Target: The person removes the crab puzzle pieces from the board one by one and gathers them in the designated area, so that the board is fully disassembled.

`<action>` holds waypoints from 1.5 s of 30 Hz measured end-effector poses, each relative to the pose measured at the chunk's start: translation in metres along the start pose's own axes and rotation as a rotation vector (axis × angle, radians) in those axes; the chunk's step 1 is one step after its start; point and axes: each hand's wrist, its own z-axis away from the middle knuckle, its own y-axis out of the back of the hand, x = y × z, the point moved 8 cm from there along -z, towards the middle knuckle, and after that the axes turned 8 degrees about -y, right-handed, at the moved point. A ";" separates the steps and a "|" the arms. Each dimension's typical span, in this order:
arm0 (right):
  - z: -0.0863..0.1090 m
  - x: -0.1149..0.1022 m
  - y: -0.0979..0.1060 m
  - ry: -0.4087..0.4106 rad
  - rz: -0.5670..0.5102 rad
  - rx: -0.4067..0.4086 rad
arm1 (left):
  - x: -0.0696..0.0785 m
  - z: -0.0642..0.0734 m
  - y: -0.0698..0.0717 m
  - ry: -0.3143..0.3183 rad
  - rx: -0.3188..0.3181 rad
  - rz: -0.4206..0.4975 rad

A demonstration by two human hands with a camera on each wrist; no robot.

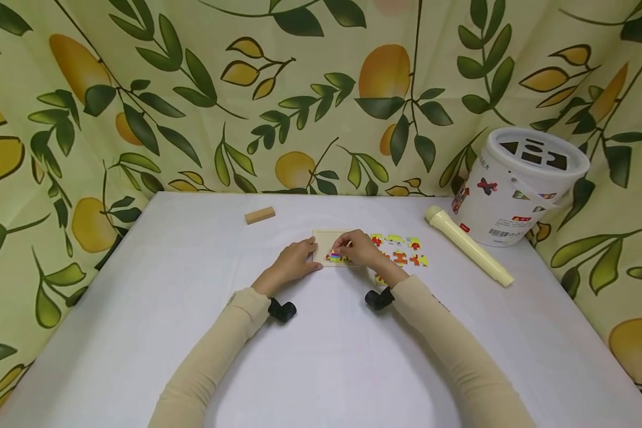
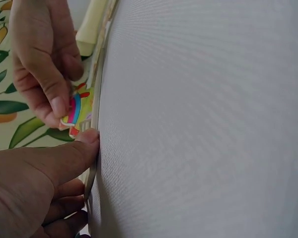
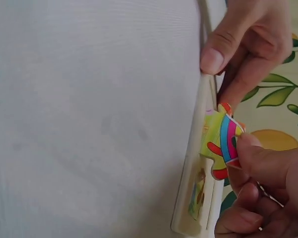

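A pale wooden puzzle tray (image 1: 323,239) lies flat on the table. My left hand (image 1: 298,260) grips its left end, thumb at the near edge and fingers round the far side, as the left wrist view shows (image 2: 44,183). Between thumb and fingertips, my right hand (image 1: 361,248) pinches a colourful puzzle piece (image 3: 224,144) with pink, blue and yellow bands, tilted over the tray. Another puzzle piece (image 3: 196,193) sits inside the tray toward its right end. Several loose puzzle pieces (image 1: 400,258) lie right of the tray, some hidden by the right forearm.
A small wooden block (image 1: 260,215) lies behind and left of the tray. To the right are a cream microphone-shaped stick (image 1: 471,246) and a white lidded bucket (image 1: 513,196). A fruit-patterned curtain (image 1: 310,137) borders the white table (image 1: 321,356).
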 end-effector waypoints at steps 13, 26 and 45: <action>0.021 0.046 0.041 -0.225 -0.172 -0.023 | 0.001 -0.001 -0.004 0.022 -0.013 0.010; 0.061 0.119 0.092 -0.299 -0.092 -0.016 | 0.002 -0.001 0.000 -0.001 -0.013 -0.002; 0.076 0.124 0.090 -0.224 0.035 0.003 | 0.001 0.000 -0.001 -0.011 0.004 0.003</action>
